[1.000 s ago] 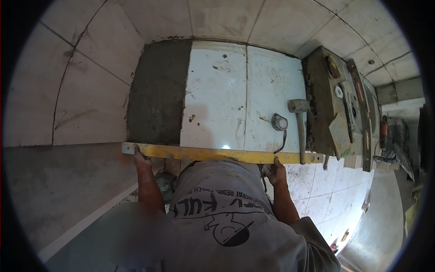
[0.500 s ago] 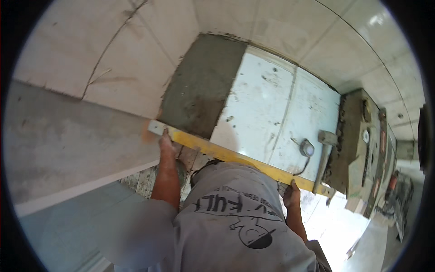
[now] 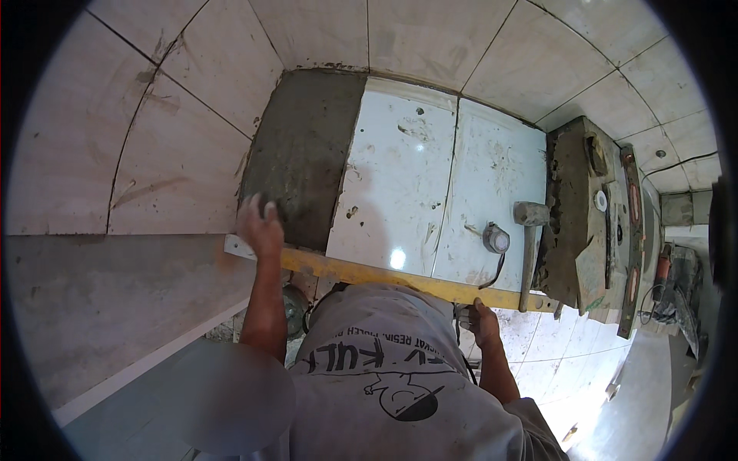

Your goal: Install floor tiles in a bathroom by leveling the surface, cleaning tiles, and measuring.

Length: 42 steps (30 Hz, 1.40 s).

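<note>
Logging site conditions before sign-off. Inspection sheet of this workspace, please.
Surface: two white tiles, smudged; grey mortar bed, uncovered, to their left.
Job's things: yellow straightedge along the near edge of bed and tiles.
Clutter: tape measure and hammer on the right-hand tile; apparent spirit level on the raised block at right.
Hands: left hand open near the straightedge's left end, contact unclear; right hand gripping its right part.
Cables: thin dark cable, apparently, by the right wall.
Surroundings: stained, light-tiled walls.
</note>
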Each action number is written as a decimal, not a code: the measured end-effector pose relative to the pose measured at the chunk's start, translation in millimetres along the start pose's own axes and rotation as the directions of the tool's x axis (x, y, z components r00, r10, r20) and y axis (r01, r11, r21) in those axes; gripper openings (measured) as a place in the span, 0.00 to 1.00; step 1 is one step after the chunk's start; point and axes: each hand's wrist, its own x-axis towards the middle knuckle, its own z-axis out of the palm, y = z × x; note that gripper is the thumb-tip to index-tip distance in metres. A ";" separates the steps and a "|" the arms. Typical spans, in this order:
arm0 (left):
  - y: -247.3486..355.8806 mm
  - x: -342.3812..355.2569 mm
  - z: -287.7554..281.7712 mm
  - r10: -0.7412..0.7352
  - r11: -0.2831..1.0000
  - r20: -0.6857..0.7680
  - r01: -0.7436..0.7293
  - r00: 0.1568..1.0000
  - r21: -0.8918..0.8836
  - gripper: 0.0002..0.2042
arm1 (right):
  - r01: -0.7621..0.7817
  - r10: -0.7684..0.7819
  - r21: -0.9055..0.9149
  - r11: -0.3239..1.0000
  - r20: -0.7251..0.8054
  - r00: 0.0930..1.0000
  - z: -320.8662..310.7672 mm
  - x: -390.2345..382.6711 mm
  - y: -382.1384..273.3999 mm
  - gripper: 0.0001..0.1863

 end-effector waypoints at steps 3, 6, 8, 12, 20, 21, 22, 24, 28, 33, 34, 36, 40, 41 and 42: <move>60.0 12.3 29.6 0.170 0.985 0.127 -0.170 0.977 -0.016 0.21 | -0.014 0.013 -0.037 0.999 -0.007 1.000 -5.8 -6.7 -6.5 0.19; 90.0 25.4 68.4 0.312 0.949 0.202 -0.316 0.928 -0.015 0.22 | -0.073 0.048 -0.310 0.948 -0.088 0.995 -6.8 -20.8 -28.2 0.19; 109.1 33.2 86.2 0.331 0.938 0.271 -0.347 0.904 0.013 0.24 | -0.117 0.063 -0.488 0.865 -0.127 0.990 -18.0 -23.5 -46.1 0.16; 143.5 44.4 111.6 0.361 0.900 0.412 -0.429 0.837 0.082 0.28 | -0.082 -0.259 -0.713 0.696 -0.355 0.898 -97.3 8.6 -45.2 0.13; 160.8 55.0 139.3 0.383 0.874 0.492 -0.479 0.782 0.080 0.30 | 0.133 -0.762 -0.891 0.434 -0.285 0.581 -47.9 -11.6 -163.5 0.13; 161.8 55.2 141.0 0.382 0.867 0.503 -0.489 0.776 0.095 0.30 | 0.137 -0.762 -0.896 0.422 -0.269 0.589 -44.0 -6.3 -171.8 0.14; 162.3 55.5 142.4 0.383 0.866 0.504 -0.491 0.774 0.095 0.30 | 0.136 -0.761 -0.895 0.425 -0.271 0.590 -39.9 -0.3 -178.1 0.14; 164.5 56.3 144.4 0.386 0.865 0.508 -0.493 0.770 0.090 0.30 | 0.133 -0.787 -0.905 0.405 -0.271 0.555 -32.9 14.6 -188.0 0.16; 170.8 59.4 142.4 0.381 0.869 0.512 -0.488 0.770 0.087 0.31 | 0.054 -0.812 -0.938 0.341 -0.265 0.521 -25.8 42.7 -194.9 0.17; 175.6 63.2 143.4 0.358 0.870 0.522 -0.479 0.774 0.114 0.34 | -0.008 -0.760 -0.961 0.277 -0.225 0.610 -33.3 74.1 -197.9 0.20; 174.9 64.1 144.6 0.357 0.871 0.521 -0.478 0.775 0.114 0.34 | -0.007 -0.761 -0.961 0.276 -0.223 0.609 -34.0 77.6 -198.3 0.20; 172.6 65.5 146.6 0.335 0.899 0.517 -0.431 0.788 0.074 0.35 | -0.005 -0.754 -0.963 0.269 -0.213 0.621 -33.7 82.3 -200.4 0.20; 168.1 69.2 147.8 0.316 0.916 0.530 -0.398 0.787 0.044 0.36 | 0.078 -0.710 -0.938 0.338 -0.200 0.675 -33.5 85.8 -203.8 0.17; 168.0 69.8 148.8 0.312 0.926 0.530 -0.378 0.789 0.016 0.36 | 0.127 -0.741 -0.936 0.327 -0.170 0.650 -39.7 91.9 -200.3 0.17; 167.1 70.3 150.5 0.309 0.934 0.531 -0.358 0.789 -0.010 0.36 | 0.176 -0.768 -0.932 0.316 -0.143 0.624 -44.0 97.1 -196.9 0.17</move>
